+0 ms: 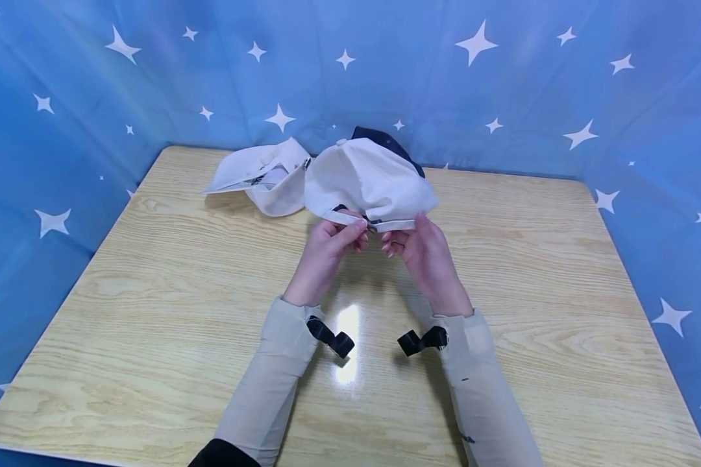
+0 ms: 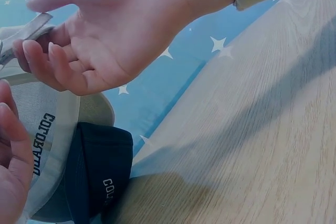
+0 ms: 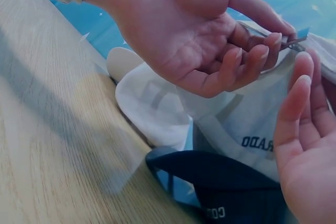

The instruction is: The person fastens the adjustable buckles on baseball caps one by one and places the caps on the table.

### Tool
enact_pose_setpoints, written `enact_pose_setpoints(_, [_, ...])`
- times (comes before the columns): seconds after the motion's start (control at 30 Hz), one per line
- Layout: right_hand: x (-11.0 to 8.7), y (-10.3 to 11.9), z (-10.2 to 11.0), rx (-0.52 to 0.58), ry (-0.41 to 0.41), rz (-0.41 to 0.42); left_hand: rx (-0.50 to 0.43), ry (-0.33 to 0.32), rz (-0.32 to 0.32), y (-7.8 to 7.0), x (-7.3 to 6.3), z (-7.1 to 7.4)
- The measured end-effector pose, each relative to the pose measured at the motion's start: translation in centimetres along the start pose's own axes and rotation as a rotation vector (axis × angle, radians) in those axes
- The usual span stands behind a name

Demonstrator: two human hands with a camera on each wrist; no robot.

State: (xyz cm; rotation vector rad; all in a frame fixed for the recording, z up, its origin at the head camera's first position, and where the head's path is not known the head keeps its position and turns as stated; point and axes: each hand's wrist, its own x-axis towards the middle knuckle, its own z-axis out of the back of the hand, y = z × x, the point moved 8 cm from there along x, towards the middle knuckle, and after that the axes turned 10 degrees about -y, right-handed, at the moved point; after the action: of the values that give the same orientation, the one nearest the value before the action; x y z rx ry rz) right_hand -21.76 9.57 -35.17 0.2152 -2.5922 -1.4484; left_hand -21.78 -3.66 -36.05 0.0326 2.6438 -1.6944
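A white baseball cap (image 1: 365, 178) is held over the table's far half, its back edge and adjuster strap (image 1: 341, 217) toward me. My left hand (image 1: 333, 250) pinches the strap between thumb and fingers, left of the buckle. At the cap's right rear edge my right hand (image 1: 423, 256) grips the band with its thumb on top. In the left wrist view the strap end (image 2: 34, 30) lies between the left thumb and fingers. Dark lettering (image 3: 257, 142) shows on the cap's front in the right wrist view.
A second white cap (image 1: 277, 188) lies tilted at the back left, beside the held one. Behind the held cap is a dark navy cap (image 1: 388, 143), partly hidden. The wooden table (image 1: 561, 292) meets a blue star-patterned curtain (image 1: 415, 78) at its far edge.
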Motion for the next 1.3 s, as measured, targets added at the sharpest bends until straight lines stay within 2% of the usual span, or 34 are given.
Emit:
enact_pose_setpoints(0.17, [0.17,0.02,0.06,0.051,-0.015,-0.026,0.004,0.003,0.006,-0.04,-0.03,-0.05])
enact_pose_setpoints(0.4, [-0.20,-0.37,0.30,-0.125,-0.110,-0.086,0.050,0.033,0.009,0.08,-0.22,-0.30])
enact_pose_setpoints(0.53, [-0.23,-0.55,0.29,-0.171,-0.134,-0.118,0.074,0.056,-0.005,0.09,-0.31,-0.57])
enact_pose_setpoints(0.7, [-0.21,-0.51,0.24,-0.189,-0.132,-0.112,0.083,0.052,-0.019,0.08,-0.26,-0.54])
enact_pose_setpoints(1.3, [-0.30,-0.46,0.25,-0.201,-0.104,-0.096,0.096,0.029,0.004,0.15,-0.37,-0.26])
